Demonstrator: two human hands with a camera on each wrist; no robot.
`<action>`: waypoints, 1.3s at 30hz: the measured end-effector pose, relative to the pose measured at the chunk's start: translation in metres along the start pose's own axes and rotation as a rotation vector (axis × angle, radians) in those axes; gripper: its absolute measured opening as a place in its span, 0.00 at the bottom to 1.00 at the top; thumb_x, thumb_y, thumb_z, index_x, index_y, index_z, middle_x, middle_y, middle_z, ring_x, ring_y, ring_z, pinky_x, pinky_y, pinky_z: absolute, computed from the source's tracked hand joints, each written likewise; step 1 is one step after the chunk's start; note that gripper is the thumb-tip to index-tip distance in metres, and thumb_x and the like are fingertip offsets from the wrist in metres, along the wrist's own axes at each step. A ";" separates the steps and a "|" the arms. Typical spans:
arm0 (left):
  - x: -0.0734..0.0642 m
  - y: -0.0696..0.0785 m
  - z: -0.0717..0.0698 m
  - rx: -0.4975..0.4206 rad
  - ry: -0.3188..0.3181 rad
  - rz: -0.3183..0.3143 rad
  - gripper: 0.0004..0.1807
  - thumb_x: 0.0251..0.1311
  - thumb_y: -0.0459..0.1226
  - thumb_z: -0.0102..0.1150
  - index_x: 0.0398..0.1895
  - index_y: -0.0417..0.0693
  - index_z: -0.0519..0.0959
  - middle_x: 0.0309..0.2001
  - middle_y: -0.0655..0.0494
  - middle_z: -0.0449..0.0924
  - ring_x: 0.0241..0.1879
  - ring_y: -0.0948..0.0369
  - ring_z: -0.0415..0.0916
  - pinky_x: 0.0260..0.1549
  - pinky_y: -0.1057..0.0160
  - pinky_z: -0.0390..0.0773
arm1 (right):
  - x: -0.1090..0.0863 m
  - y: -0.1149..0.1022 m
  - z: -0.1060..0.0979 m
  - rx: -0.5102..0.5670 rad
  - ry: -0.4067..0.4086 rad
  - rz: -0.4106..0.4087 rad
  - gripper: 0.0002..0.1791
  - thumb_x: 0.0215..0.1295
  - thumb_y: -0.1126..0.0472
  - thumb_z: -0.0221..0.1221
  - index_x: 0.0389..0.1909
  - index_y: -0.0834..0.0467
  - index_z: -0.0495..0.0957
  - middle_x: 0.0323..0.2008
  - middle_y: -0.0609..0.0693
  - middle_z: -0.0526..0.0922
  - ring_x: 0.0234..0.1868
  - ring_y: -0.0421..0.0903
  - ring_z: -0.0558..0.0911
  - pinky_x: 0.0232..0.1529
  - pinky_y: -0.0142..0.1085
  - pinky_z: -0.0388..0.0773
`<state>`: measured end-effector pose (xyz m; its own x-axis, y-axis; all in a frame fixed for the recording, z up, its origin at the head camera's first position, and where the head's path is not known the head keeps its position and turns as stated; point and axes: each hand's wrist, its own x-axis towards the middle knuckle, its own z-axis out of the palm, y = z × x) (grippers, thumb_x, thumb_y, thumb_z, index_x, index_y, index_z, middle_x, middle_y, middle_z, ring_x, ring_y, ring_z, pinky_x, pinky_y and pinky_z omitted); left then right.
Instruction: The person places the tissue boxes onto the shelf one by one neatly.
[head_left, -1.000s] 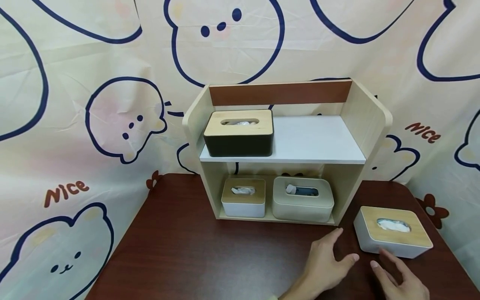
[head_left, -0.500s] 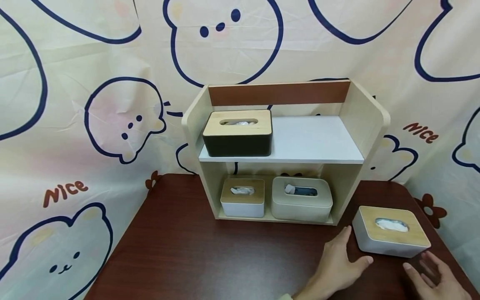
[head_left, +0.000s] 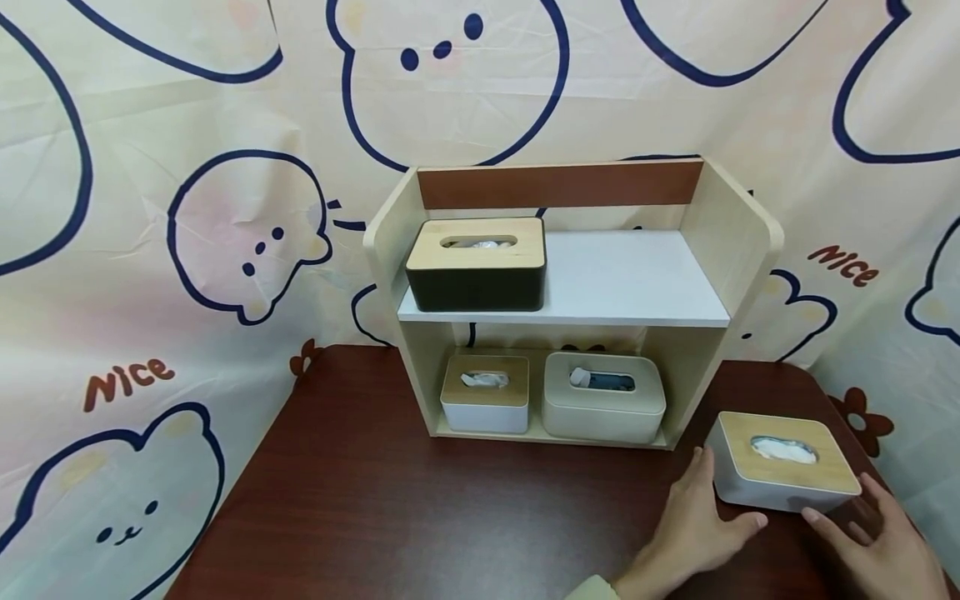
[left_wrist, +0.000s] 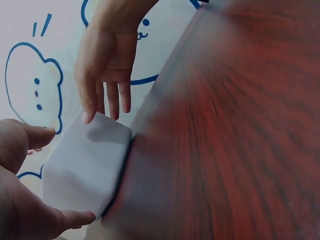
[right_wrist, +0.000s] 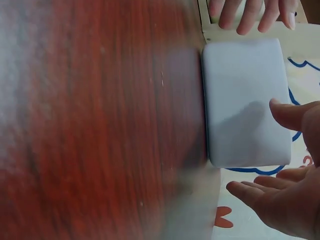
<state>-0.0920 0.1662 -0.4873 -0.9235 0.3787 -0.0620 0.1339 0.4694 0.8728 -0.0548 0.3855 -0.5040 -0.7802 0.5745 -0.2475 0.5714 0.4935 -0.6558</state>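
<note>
A white tissue box (head_left: 772, 492) with a light wood-look lid stands on the right of the table, white tissue showing in its oval slot. Beside its left end is my left hand (head_left: 693, 529), fingers stretched toward the box and thumb spread to the front. My right hand (head_left: 885, 542) is at its right front corner, fingers along the right end and thumb before the front face. In the right wrist view, the right hand (right_wrist: 285, 200) lies around one end of the tissue box (right_wrist: 245, 90) without gripping it. Whether any fingertip touches the box, I cannot tell.
Left of the box stands a two-tier wooden shelf (head_left: 723, 375). A black tissue box (head_left: 480, 287) with a wooden lid is on its upper tier. Below are a small white tissue box (head_left: 487, 419) and a pale grey-green one (head_left: 603, 417). A cartoon-print cloth (head_left: 225, 367) hangs behind.
My left hand has moved right, up to the box's left end. The right hand has moved from the box's front to its right end. The box stays in place.
</note>
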 end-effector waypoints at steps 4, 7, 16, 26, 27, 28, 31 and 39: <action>0.005 -0.005 0.003 0.024 0.031 0.044 0.51 0.63 0.54 0.75 0.85 0.52 0.61 0.82 0.51 0.65 0.76 0.57 0.71 0.69 0.63 0.78 | 0.007 0.002 0.001 0.003 -0.043 -0.064 0.63 0.75 0.48 0.67 0.85 0.69 0.29 0.83 0.79 0.39 0.77 0.83 0.58 0.65 0.69 0.71; 0.007 -0.006 0.005 0.017 0.044 0.063 0.50 0.63 0.53 0.75 0.85 0.51 0.61 0.81 0.49 0.66 0.76 0.58 0.71 0.69 0.64 0.78 | 0.011 0.004 0.001 0.014 -0.073 -0.081 0.64 0.74 0.48 0.69 0.85 0.68 0.30 0.83 0.78 0.38 0.79 0.81 0.54 0.66 0.69 0.70; 0.009 -0.005 0.017 -0.004 0.054 0.084 0.47 0.67 0.50 0.72 0.84 0.44 0.62 0.81 0.49 0.67 0.77 0.61 0.68 0.71 0.67 0.74 | 0.014 0.004 0.007 0.061 -0.035 -0.074 0.59 0.76 0.57 0.67 0.86 0.67 0.32 0.84 0.74 0.36 0.80 0.80 0.53 0.68 0.70 0.69; 0.012 -0.006 0.028 0.002 0.072 0.049 0.44 0.68 0.48 0.72 0.82 0.47 0.65 0.79 0.53 0.70 0.75 0.62 0.71 0.70 0.67 0.75 | 0.019 0.006 0.008 0.027 0.000 -0.085 0.51 0.80 0.61 0.62 0.86 0.68 0.36 0.82 0.78 0.46 0.76 0.80 0.62 0.60 0.61 0.71; 0.012 -0.005 0.028 0.001 0.071 0.044 0.43 0.69 0.48 0.72 0.82 0.47 0.65 0.79 0.54 0.70 0.75 0.62 0.71 0.70 0.67 0.76 | 0.018 0.006 0.008 0.030 0.003 -0.083 0.50 0.80 0.61 0.61 0.86 0.68 0.36 0.82 0.78 0.47 0.76 0.79 0.62 0.60 0.61 0.71; 0.012 -0.005 0.028 -0.004 0.070 0.043 0.42 0.69 0.48 0.71 0.82 0.48 0.65 0.79 0.55 0.70 0.75 0.62 0.71 0.70 0.66 0.76 | 0.018 0.005 0.008 0.033 0.005 -0.085 0.49 0.81 0.61 0.60 0.86 0.68 0.37 0.82 0.78 0.48 0.76 0.79 0.62 0.60 0.60 0.71; 0.012 -0.005 0.028 -0.027 0.071 0.056 0.41 0.70 0.46 0.70 0.82 0.47 0.65 0.79 0.54 0.69 0.75 0.62 0.71 0.70 0.66 0.76 | 0.016 0.004 0.009 0.036 0.025 -0.088 0.47 0.82 0.60 0.58 0.86 0.68 0.39 0.82 0.77 0.50 0.76 0.78 0.63 0.61 0.60 0.70; 0.012 -0.006 0.025 -0.080 0.077 0.088 0.40 0.70 0.43 0.71 0.82 0.46 0.66 0.79 0.52 0.70 0.75 0.64 0.70 0.70 0.66 0.76 | 0.006 0.001 0.012 0.034 0.090 -0.058 0.42 0.85 0.58 0.54 0.86 0.68 0.43 0.82 0.76 0.52 0.78 0.76 0.62 0.66 0.67 0.72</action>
<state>-0.0952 0.1881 -0.5054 -0.9349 0.3512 0.0511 0.1890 0.3707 0.9093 -0.0621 0.3814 -0.5147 -0.7850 0.6025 -0.1443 0.5154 0.5060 -0.6916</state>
